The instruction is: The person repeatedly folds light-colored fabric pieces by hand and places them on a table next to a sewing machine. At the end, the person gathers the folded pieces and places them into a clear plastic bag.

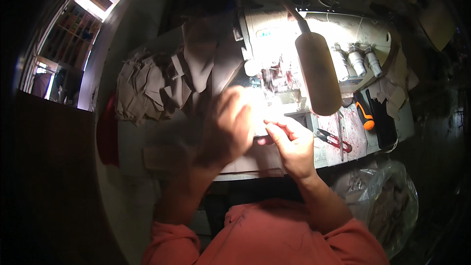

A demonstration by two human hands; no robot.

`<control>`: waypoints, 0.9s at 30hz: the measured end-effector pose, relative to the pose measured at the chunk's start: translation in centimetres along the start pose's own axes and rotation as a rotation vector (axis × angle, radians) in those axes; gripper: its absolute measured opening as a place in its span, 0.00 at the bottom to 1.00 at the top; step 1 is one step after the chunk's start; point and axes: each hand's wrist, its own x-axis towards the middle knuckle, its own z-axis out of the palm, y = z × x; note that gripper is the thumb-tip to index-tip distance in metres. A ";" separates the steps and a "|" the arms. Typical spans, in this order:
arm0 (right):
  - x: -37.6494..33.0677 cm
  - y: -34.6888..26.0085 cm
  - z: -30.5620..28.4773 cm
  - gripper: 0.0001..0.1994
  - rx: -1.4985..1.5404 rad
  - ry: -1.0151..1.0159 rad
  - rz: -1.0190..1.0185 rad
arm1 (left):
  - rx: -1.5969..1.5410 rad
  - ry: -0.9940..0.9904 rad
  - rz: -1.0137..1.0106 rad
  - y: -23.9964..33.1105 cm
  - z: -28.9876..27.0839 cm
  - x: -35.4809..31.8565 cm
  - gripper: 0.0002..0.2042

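Observation:
In the glare below the sewing machine [277, 76], my right hand [297, 149] is closed, thumb against forefinger. What it pinches is washed out by the light. My left hand [228, 125] is beside it on the left, its fingers smeared by motion. Under and between the hands lies a flat piece of pale cloth [257, 159] at the table's front edge. The machine's needle area is overexposed and partly hidden by an elongated lamp head [319, 73].
Heaped cut cloth pieces [142, 86] cover the table's left side. On the right lie red-handled thread snips [336, 141], tweezers [341, 132] and an orange-and-black tool [365, 117]. A clear plastic bag [387, 191] stands beside the table at lower right.

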 end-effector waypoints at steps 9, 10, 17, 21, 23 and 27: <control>-1.3 0.2 -1.6 0.09 0.071 -0.043 0.030 | 0.027 -0.237 -0.204 -5.4 1.8 -0.4 0.09; -1.8 0.2 -2.0 0.09 0.059 -0.023 0.058 | 0.093 -0.352 -0.214 -6.0 1.8 0.3 0.09; -5.1 -0.1 -3.0 0.09 -0.103 -0.072 0.082 | 0.368 0.315 0.074 -11.8 1.9 4.1 0.08; -5.7 -1.6 -2.7 0.08 -0.138 -0.100 0.042 | 0.549 0.091 -0.281 -19.5 1.9 -0.8 0.12; -5.9 -1.9 -2.5 0.08 -0.133 -0.114 0.051 | 0.479 0.056 -0.399 -21.5 0.6 -2.3 0.14; -6.9 -2.2 -3.1 0.08 -0.148 -0.130 0.066 | 0.196 -0.098 -0.925 -15.0 -3.1 1.0 0.19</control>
